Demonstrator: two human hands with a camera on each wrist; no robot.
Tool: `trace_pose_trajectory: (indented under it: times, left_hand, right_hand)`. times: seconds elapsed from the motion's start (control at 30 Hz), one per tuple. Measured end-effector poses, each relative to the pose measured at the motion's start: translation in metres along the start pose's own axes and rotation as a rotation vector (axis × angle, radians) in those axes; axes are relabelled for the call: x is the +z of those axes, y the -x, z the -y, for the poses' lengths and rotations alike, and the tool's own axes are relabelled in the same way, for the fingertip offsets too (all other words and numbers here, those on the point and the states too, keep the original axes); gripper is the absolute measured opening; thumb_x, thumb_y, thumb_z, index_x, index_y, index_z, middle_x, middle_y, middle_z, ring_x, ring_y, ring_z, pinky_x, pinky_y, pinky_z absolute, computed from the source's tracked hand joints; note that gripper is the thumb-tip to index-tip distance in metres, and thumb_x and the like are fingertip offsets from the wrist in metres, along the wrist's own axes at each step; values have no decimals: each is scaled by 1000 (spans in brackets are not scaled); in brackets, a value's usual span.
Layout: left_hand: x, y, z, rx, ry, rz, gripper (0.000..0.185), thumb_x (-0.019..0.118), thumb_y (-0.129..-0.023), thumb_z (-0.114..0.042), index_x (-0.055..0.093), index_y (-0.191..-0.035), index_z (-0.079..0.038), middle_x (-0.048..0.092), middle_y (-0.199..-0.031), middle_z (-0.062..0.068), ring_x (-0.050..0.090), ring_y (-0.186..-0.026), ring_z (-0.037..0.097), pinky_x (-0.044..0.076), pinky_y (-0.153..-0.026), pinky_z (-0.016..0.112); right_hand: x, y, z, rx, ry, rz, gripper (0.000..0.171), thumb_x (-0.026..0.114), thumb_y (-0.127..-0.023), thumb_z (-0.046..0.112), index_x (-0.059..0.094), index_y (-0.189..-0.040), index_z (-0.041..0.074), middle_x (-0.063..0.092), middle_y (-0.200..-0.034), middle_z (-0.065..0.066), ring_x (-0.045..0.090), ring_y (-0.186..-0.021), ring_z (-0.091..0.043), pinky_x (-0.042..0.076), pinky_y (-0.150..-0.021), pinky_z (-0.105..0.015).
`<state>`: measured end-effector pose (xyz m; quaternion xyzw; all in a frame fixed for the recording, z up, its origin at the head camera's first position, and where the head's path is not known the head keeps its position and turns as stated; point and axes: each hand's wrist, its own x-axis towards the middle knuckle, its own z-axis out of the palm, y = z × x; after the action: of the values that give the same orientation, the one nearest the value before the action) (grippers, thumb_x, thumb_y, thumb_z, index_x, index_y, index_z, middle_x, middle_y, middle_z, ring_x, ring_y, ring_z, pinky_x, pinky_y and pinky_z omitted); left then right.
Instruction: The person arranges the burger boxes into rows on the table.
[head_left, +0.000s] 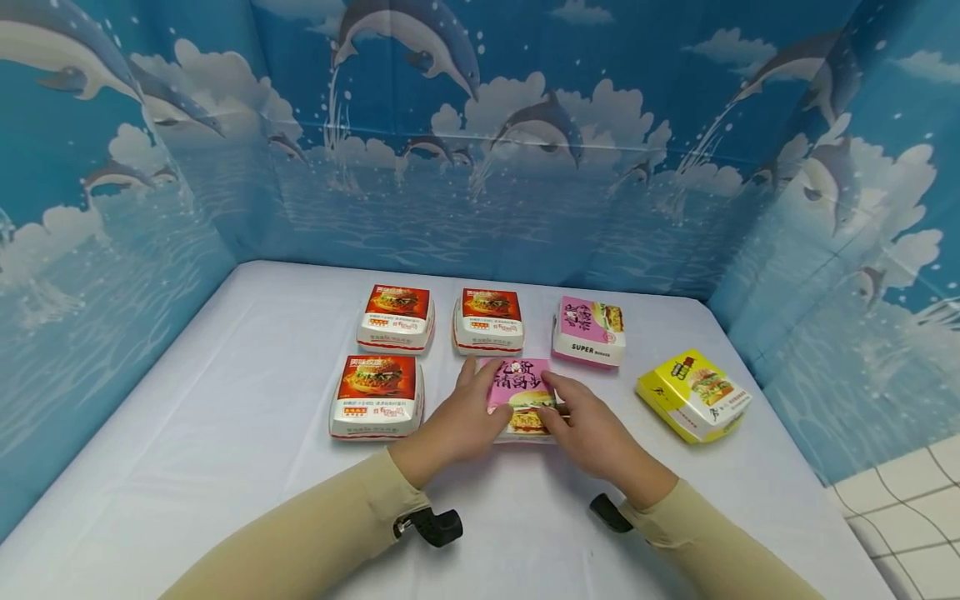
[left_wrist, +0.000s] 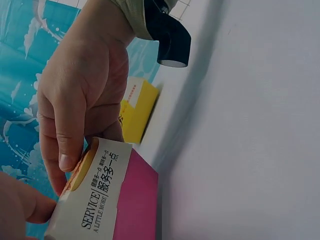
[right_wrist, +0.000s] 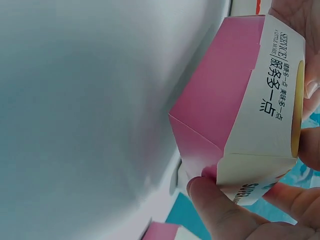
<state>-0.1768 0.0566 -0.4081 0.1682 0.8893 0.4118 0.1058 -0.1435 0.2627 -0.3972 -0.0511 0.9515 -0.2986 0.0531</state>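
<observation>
A pink and white burger box (head_left: 521, 383) with a burger picture on its lid is between both hands near the middle of the white table. My left hand (head_left: 465, 421) holds it at the left side, thumb over the front of the lid. On the opposite side my right hand (head_left: 596, 429) grips it, its thumb also on the lid. The right wrist view shows right-hand fingertips (right_wrist: 205, 192) against a lower corner of the box. Lettering marks the white front side (left_wrist: 102, 195), with pink below. Whether its base touches the table cannot be seen.
Behind the held box stand two red and white burger boxes (head_left: 395, 317) and another pink one (head_left: 588, 329). A third red box (head_left: 377, 396) lies left of my left hand, and a yellow box (head_left: 693, 393) is to the right. A dolphin-print curtain (head_left: 465, 208) borders the table.
</observation>
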Motion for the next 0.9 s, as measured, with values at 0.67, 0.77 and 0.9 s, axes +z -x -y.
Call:
trace_pose_trajectory:
  times: [0.67, 0.77, 0.9]
  left_hand:
    - [-3, 0, 14, -67, 19, -61, 60, 51, -109, -25, 33, -166, -15, 8, -175, 25, 25, -158, 48, 27, -127, 62]
    - [-3, -1, 14, -68, 21, -72, 59, 49, -109, -23, 35, -165, -13, 10, -175, 26, 24, -159, 46, 27, -127, 61]
    - [-1, -2, 16, -73, 25, -74, 61, 51, -108, -26, 34, -165, -11, 9, -175, 26, 23, -159, 46, 27, -127, 61]
  right_hand:
    - [15, -21, 10, 14, 33, 48, 70, 67, -104, 34, 38, -164, 15, 49, -161, -13, 65, -121, -27, 56, -106, -50]
    - [15, -24, 9, 9, 60, 62, 71, 68, -103, 37, 38, -164, 16, 49, -161, -12, 64, -119, -25, 57, -106, -50]
    - [15, -27, 10, -3, 75, 89, 74, 66, -104, 38, 34, -166, 13, 44, -165, -14, 57, -137, -31, 49, -114, -53]
